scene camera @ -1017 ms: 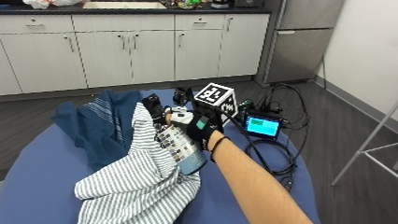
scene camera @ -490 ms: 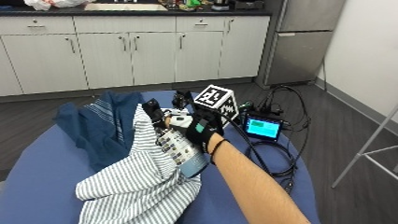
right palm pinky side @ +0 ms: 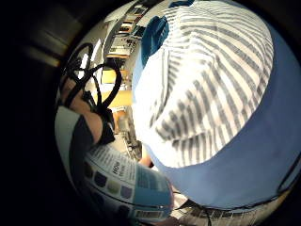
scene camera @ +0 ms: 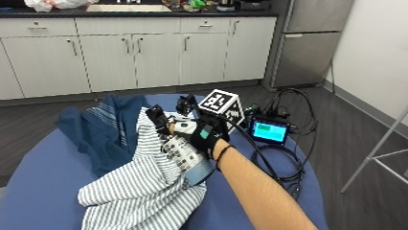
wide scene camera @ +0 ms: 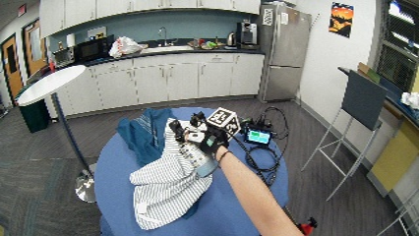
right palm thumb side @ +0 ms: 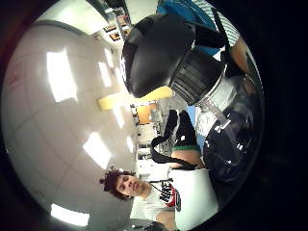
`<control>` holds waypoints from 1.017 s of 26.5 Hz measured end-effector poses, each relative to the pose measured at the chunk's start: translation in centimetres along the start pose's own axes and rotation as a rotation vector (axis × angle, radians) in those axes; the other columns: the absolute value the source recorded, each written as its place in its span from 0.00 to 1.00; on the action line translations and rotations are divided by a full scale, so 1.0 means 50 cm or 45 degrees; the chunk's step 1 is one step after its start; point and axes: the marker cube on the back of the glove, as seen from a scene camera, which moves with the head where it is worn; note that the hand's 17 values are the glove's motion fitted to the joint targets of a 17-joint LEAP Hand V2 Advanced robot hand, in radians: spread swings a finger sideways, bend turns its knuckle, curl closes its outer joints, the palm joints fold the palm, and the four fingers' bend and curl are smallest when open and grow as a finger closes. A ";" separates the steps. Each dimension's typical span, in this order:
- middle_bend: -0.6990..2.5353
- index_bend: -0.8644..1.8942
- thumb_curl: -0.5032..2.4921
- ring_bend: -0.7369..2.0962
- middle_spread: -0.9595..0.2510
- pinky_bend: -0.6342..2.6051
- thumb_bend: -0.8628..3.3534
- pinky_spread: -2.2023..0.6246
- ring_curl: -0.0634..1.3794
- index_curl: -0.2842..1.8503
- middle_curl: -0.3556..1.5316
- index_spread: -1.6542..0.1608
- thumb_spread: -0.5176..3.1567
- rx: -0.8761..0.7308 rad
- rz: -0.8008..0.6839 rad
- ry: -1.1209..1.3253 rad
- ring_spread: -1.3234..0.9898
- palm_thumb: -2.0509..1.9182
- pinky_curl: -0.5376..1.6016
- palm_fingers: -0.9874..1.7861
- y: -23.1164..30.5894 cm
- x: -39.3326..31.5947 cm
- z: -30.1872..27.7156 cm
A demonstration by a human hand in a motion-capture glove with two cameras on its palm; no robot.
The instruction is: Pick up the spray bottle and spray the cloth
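Kitchen cabinets and a fridge line the far wall, and nearer to me a round blue desk carries the work. On it lies a striped cloth, heaped and rumpled, with a darker blue cloth beside it toward the cabinets and a small screen with cables at the far side. I have my gloved right hand wrapped around the spray bottle, fingers curled about its neck and body, so the bottle is up off the desk and in my grip. What the next move turns on is the bottle's lie: its long axis is tilted, base down toward my forearm and low over the striped cloth, black nozzle head up and pointing away from me, toward the cabinets and over the seam where striped cloth meets blue. The little finger side palm view shows the striped cloth filling the space beyond the labelled bottle, so the target sits directly ahead of the palm, close. I judge a trigger squeeze would land on cloth, though tipping the nozzle down would centre it better.
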 end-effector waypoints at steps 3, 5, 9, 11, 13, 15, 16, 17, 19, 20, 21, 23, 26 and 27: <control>0.36 0.35 0.35 0.50 0.75 0.39 0.20 0.75 0.35 0.26 0.44 0.82 0.39 -0.006 -0.001 -0.001 0.53 0.72 0.44 0.79 0.002 0.005 0.003; 0.36 0.35 0.35 0.50 0.75 0.39 0.20 0.75 0.35 0.26 0.43 0.82 0.39 -0.018 -0.015 -0.008 0.54 0.72 0.44 0.79 0.003 0.002 0.009; 0.36 0.35 0.35 0.50 0.75 0.39 0.20 0.75 0.34 0.26 0.44 0.82 0.39 -0.017 -0.090 -0.001 0.54 0.72 0.44 0.79 0.009 -0.028 0.037; 0.36 0.35 0.35 0.50 0.75 0.39 0.20 0.75 0.34 0.26 0.43 0.82 0.39 0.014 -0.168 0.020 0.54 0.72 0.44 0.79 0.013 -0.050 0.059; 0.36 0.35 0.35 0.50 0.76 0.39 0.20 0.75 0.35 0.26 0.43 0.82 0.39 0.058 -0.267 0.033 0.54 0.72 0.44 0.79 0.016 -0.071 0.089; 0.36 0.35 0.35 0.50 0.76 0.39 0.20 0.75 0.34 0.26 0.43 0.82 0.39 0.085 -0.380 0.004 0.54 0.72 0.44 0.79 0.019 -0.089 0.126; 0.36 0.35 0.35 0.50 0.75 0.39 0.20 0.75 0.34 0.26 0.43 0.82 0.39 0.086 -0.441 -0.022 0.54 0.71 0.44 0.79 0.022 -0.099 0.146; 0.36 0.35 0.34 0.50 0.75 0.39 0.20 0.75 0.34 0.26 0.43 0.82 0.40 0.076 -0.507 -0.047 0.54 0.71 0.44 0.79 0.024 -0.110 0.169; 0.36 0.35 0.34 0.49 0.75 0.40 0.19 0.75 0.34 0.26 0.43 0.82 0.40 0.033 -0.638 -0.085 0.53 0.71 0.44 0.78 0.031 -0.134 0.218; 0.36 0.35 0.34 0.49 0.75 0.40 0.19 0.74 0.34 0.26 0.43 0.81 0.40 0.006 -0.693 -0.097 0.53 0.70 0.44 0.77 0.034 -0.145 0.243; 0.36 0.35 0.34 0.49 0.75 0.39 0.19 0.74 0.34 0.26 0.43 0.80 0.40 -0.017 -0.736 -0.106 0.53 0.70 0.44 0.77 0.036 -0.155 0.266; 0.35 0.35 0.33 0.49 0.75 0.39 0.20 0.74 0.34 0.26 0.43 0.80 0.40 -0.047 -0.789 -0.114 0.53 0.70 0.44 0.76 0.036 -0.169 0.304; 0.35 0.35 0.33 0.49 0.74 0.38 0.20 0.74 0.34 0.26 0.43 0.79 0.40 -0.078 -0.849 -0.129 0.53 0.70 0.44 0.75 0.028 -0.193 0.362; 0.34 0.35 0.33 0.48 0.74 0.38 0.20 0.74 0.34 0.26 0.43 0.78 0.40 -0.082 -0.863 -0.137 0.53 0.70 0.44 0.74 0.022 -0.199 0.382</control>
